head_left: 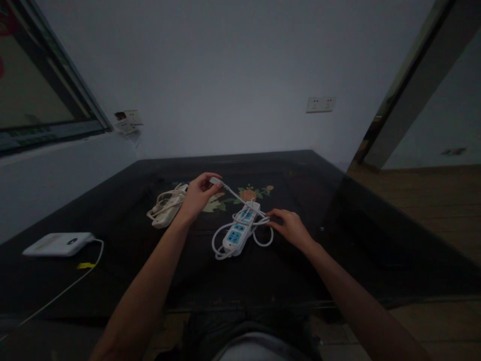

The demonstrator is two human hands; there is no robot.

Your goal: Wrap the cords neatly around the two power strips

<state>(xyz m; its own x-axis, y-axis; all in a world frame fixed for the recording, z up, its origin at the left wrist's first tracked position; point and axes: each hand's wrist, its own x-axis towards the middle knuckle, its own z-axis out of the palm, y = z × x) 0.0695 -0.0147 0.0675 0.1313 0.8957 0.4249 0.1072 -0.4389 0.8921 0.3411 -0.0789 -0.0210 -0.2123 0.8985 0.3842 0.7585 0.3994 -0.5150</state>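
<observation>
A white power strip (239,229) with blue socket faces lies on the dark table in front of me, its white cord (221,238) looped around it. My left hand (201,193) pinches the plug (215,181) at the cord's end, holding it above and left of the strip. From the plug the cord runs down to the strip's far end. At the strip's right side, my right hand (289,225) has thumb and fingers closed on loops of the cord. A second, off-white power strip (165,216), wrapped in its own cord, lies left of my left hand.
A white power bank (60,244) with a cable and a yellow tag (86,265) lies on the left of the table (323,281). Wall sockets (320,105) sit behind the table, with a window (41,75) at left and a doorway at right.
</observation>
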